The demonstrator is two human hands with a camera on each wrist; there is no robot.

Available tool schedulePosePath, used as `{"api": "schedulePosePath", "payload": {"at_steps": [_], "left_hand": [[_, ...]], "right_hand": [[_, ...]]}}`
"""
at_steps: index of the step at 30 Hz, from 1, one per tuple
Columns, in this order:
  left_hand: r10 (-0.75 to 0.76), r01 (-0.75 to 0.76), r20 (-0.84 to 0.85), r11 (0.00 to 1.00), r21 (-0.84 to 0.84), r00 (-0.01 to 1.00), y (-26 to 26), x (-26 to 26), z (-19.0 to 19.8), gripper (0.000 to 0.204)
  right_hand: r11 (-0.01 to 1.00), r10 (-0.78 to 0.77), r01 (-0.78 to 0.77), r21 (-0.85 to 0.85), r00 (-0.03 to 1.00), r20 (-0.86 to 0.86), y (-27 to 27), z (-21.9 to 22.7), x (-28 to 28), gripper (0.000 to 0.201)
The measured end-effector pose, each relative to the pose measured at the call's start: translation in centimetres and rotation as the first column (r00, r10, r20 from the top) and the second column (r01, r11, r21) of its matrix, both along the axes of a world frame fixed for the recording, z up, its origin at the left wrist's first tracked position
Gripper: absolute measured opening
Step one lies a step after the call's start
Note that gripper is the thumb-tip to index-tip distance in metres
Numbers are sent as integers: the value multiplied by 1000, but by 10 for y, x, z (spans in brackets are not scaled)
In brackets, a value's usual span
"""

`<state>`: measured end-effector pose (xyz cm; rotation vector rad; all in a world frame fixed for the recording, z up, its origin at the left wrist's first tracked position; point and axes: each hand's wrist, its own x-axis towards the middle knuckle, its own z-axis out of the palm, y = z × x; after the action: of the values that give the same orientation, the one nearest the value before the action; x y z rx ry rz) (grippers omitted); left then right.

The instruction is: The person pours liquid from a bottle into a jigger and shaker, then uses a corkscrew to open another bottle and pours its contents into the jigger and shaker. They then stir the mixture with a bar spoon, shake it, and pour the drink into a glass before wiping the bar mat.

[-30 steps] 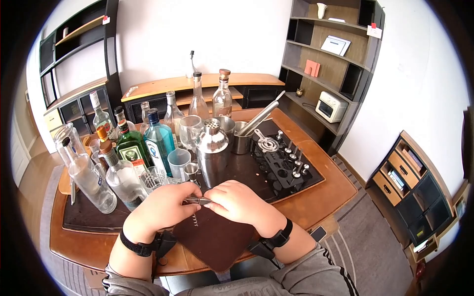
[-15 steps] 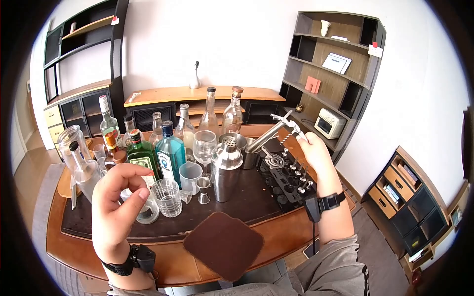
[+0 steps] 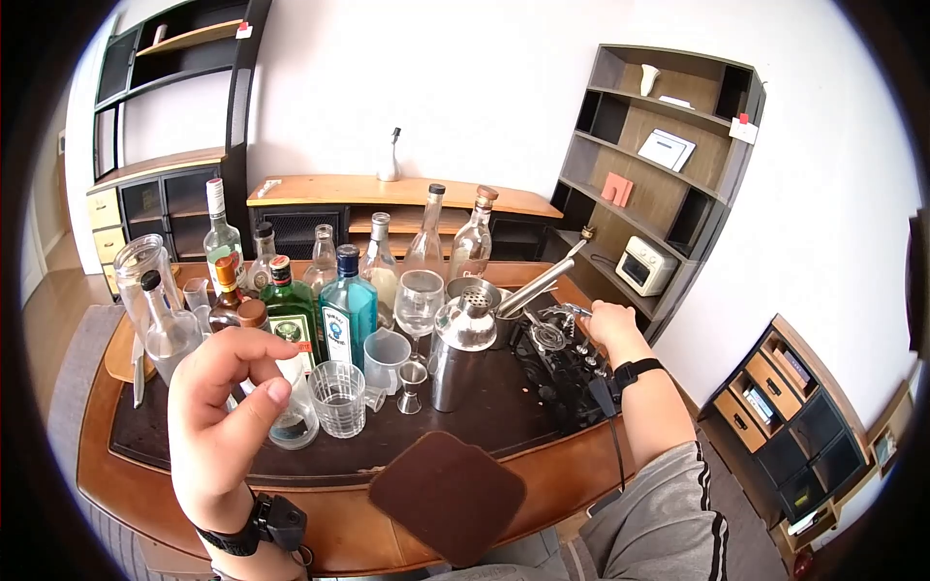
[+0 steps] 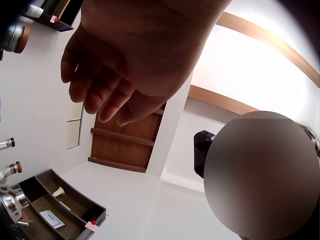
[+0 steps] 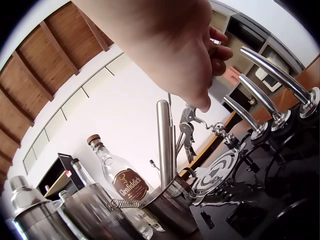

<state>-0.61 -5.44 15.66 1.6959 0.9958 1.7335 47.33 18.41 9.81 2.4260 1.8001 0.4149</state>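
The right hand (image 3: 617,329) pinches one end of a metal corkscrew (image 3: 578,310) above the black stand (image 3: 557,373) at the table's right. In the right wrist view, the corkscrew (image 5: 187,131) hangs below the right hand (image 5: 175,55), beside the metal cup (image 5: 172,207) of bar tools and above the coiled strainer (image 5: 220,172). On the other side, the left hand (image 3: 223,412) is raised in front of the bottles, fingers loosely bent and holding nothing. The left wrist view shows the left hand (image 4: 135,55) with nothing in its fingers.
Several bottles, a green one (image 3: 289,308) and a blue one (image 3: 349,310) among them, stand left of the shaker (image 3: 455,358). A cut glass (image 3: 338,402) and small jigger (image 3: 411,387) stand nearer. A brown mat (image 3: 448,499) lies at the front edge.
From together over the mat, the hands have moved apart, the right one carrying the corkscrew to the right, then lowering it towards the black stand. The left hand has let go of it.
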Motion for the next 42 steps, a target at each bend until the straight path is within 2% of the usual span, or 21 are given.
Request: {"api": "schedulePosePath", "payload": {"at_steps": [2, 8, 11, 14, 17, 18, 22, 25, 31, 34, 37, 40, 42], "left_hand": [[11, -11, 16, 1000, -11, 1000, 0, 1, 2, 23], [28, -28, -1, 999, -31, 1000, -1, 1, 3, 22], [24, -24, -1, 999, -22, 1000, -1, 2, 4, 21], [20, -19, 3, 999, -26, 1000, 2, 2, 3, 21], [8, -9, -42, 1000, -20, 999, 5, -2, -1, 21], [4, -5, -64, 1000, -16, 998, 6, -3, -2, 21], [29, -29, -20, 999, -27, 999, 6, 2, -1, 21], [43, -44, -26, 999, -32, 999, 8, 2, -1, 20], [40, -41, -25, 999, -31, 999, 9, 4, -2, 20], [52, -53, -45, 998, -17, 998, 7, 2, -2, 19], [47, -48, -42, 999, -9, 998, 5, 0, -1, 19], [45, -45, -31, 999, 3, 998, 5, -3, -1, 19], [44, -44, -37, 999, 14, 998, 5, -6, -1, 19]], "right_hand": [[994, -66, 64, -86, 997, -29, 1, 2, 0, 46], [983, -134, 105, -149, 971, -196, 11, -1, 9, 49], [950, -112, 39, -310, 968, -224, 30, -7, 25, 50], [939, -79, -3, -344, 972, -223, 39, -14, 34, 49], [930, -180, 79, -358, 949, -259, 21, -3, 5, 49], [933, -122, 40, -359, 970, -210, 28, -9, 7, 47], [959, -50, 13, -282, 991, -123, 48, -30, 11, 42], [936, 54, -72, -345, 997, -63, 56, -36, 13, 37], [977, 65, -87, -194, 991, -118, 50, -40, 8, 31], [964, 0, -29, -264, 994, -111, 42, -34, -1, 35], [966, 35, -50, -252, 997, -64, 40, -38, 1, 34], [989, 80, -82, -122, 997, -20, 8, -8, -24, 30], [944, 302, -297, 145, 953, -13, -28, 8, -47, 24]]}}
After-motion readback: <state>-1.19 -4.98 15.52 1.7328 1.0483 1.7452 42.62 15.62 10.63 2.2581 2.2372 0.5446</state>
